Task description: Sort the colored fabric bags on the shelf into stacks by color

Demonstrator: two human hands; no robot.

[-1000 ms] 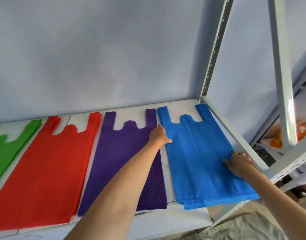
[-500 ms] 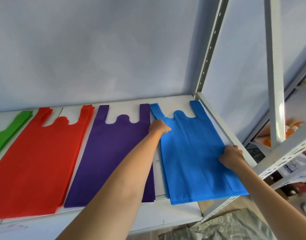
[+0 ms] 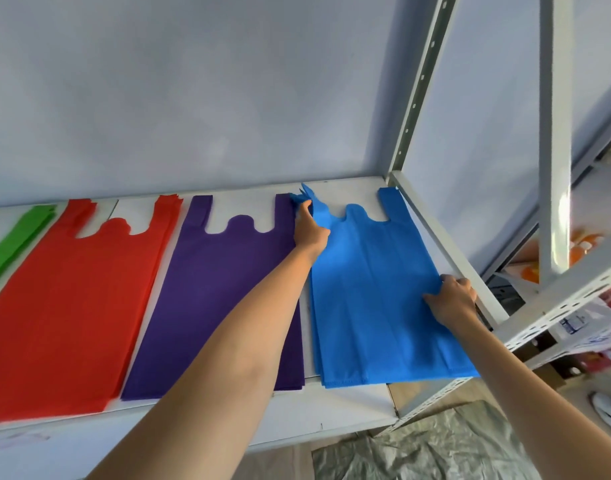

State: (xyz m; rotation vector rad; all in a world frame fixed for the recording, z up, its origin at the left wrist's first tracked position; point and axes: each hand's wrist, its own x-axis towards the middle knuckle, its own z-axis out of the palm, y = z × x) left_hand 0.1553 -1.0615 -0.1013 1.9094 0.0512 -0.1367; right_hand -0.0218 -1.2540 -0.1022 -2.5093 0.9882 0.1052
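Looking at the blue stack (image 3: 376, 299) at the right end of the shelf (image 3: 349, 415), the thing that matters imo is its long axis: it runs front-to-back, handles toward the wall, bottom hem hanging just past the front edge. Both hands are on it, one at each end of that axis, more or less.

Left hand (image 3: 309, 228) is up at the far-left handle strap; the strap looks bunched and lifted between the fingers, so that grip is closed on fabric, pinching rather than flat. It sits right on the seam between blue and the purple stack (image 3: 214, 299), which lies just beside blue w/ a thin strip of bare shelf showing lower down.

Right hand (image 3: 451, 299) is at the right edge about mid-length, fingers curled down w/ the tips seemingly tucked over the edge, next to the shelf's side rail (image 3: 446, 247). Can't tell if it's holding layers or just pressing.

So the bag body lies toward the person and to the right of the left grip, and to the left of the right one. Guessing the next bit is squaring up that handle corner; left hand is way nearer for it.

Red stack (image 3: 75, 299) and green stack (image 3: 13, 237) sit further left, untouched, already separated by colour.
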